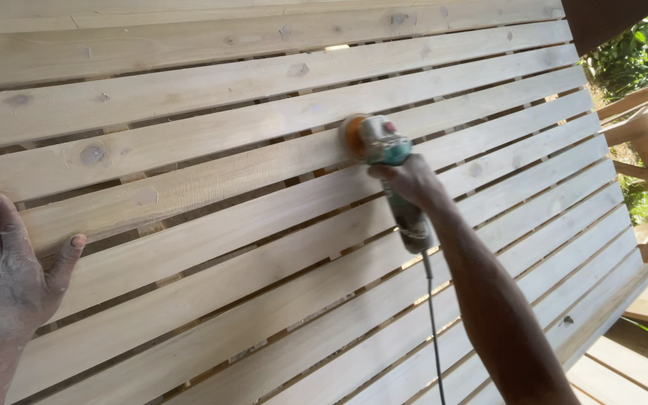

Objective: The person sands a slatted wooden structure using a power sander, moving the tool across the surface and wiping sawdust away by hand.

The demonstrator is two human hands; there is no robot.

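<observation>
Bright even daylight, soft shadows between slats [264, 161], sunlit foliage [639, 52] overexposed (top right), sander [375, 142] slightly motion-blurred

Angle grinder [388, 161], teal and grey, with an orange sanding disc at its head, held against a slat of the slatted wooden panel [264, 225]. Its body points down and to the right, and a grey cord hangs from the rear end. The panel consists of pale, knotted, unfinished boards running parallel with narrow gaps between them.
</observation>
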